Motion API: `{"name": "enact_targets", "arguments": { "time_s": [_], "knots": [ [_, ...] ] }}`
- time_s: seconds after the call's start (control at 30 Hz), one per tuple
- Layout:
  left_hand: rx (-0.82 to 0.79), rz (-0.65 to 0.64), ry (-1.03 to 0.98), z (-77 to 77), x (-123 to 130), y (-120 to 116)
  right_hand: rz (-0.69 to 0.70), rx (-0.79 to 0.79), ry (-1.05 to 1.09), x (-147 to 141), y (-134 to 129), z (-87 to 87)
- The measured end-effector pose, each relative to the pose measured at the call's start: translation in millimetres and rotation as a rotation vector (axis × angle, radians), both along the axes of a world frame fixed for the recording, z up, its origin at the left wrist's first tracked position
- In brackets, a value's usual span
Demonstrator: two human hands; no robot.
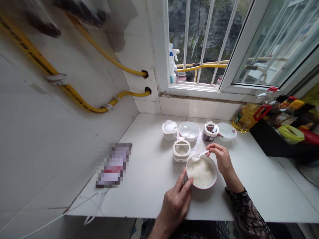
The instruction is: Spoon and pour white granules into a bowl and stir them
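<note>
Below a barred window (199,43), a white counter (149,186) meets a tiled wall (171,106). The bowl (203,187) of pale powder (202,172) sits near the front edge, just beside a lidded jar (181,151). The left hand (176,200) grips the bowl's rim — forefinger and thumb against its left side. The right hand (220,157) pinches a white spoon (198,156) by its handle — the head over the bowl. An oil bottle (245,118) stands at back right.

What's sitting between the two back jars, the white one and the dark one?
In the head view, a white bowl, partly behind a see-through lid, sits there.
</note>
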State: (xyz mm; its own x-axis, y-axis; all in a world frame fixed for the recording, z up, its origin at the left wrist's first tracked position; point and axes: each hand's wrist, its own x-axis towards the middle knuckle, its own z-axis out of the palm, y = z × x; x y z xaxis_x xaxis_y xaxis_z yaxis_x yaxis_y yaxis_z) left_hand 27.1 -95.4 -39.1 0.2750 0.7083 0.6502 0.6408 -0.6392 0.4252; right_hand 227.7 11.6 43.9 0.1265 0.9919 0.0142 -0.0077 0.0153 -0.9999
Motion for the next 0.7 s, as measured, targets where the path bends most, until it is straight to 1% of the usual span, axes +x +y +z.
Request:
{"name": "enact_targets", "arguments": {
  "time_s": [0.07,0.13,0.17,0.23,0.27,0.33,0.4,0.43,0.47,0.6,0.63,0.7],
  "knots": [
    [-0.006,-0.003,-0.005,-0.8,0,0,-0.01,0.067,-0.004,-6,1,2.8],
    [-0.011,-0.007,-0.013,-2.0,0,0,-0.025,0.181,-0.067,-14,0,5.7],
    [-0.012,-0.01,-0.014,-2.6,0,0,-0.034,0.251,-0.127,-17,-2,6.7],
    [-0.01,-0.011,-0.011,-3.6,0,0,-0.032,0.429,-0.31,-24,-4,7.3],
    [-0.009,-0.009,-0.008,-3.8,0,0,-0.002,0.537,-0.428,-27,-5,6.9],
    [-0.006,-0.005,-0.005,-3.6,-1,0,0.113,0.747,-0.662,-30,-6,5.5],
    [-0.002,-0.003,-0.007,-2.8,-1,0,0.213,0.877,-0.792,-29,-7,4.9],
    [-0.002,-0.004,-0.008,-2.3,0,0,0.22,0.897,-0.802,-27,-7,5.3],
    [-0.001,-0.006,-0.009,-1.8,0,0,0.192,0.892,-0.781,-24,-8,6.0],
    [-0.008,-0.005,-0.014,-1.3,0,0,0.003,0.756,-0.622,-7,-10,8.0],
    [-0.008,-0.003,-0.016,-1.5,0,0,-0.017,0.721,-0.615,-2,-10,7.3],
    [-0.011,-0.001,-0.017,-2.0,0,0,-0.004,0.676,-0.66,4,-10,3.9]
  ]
}}
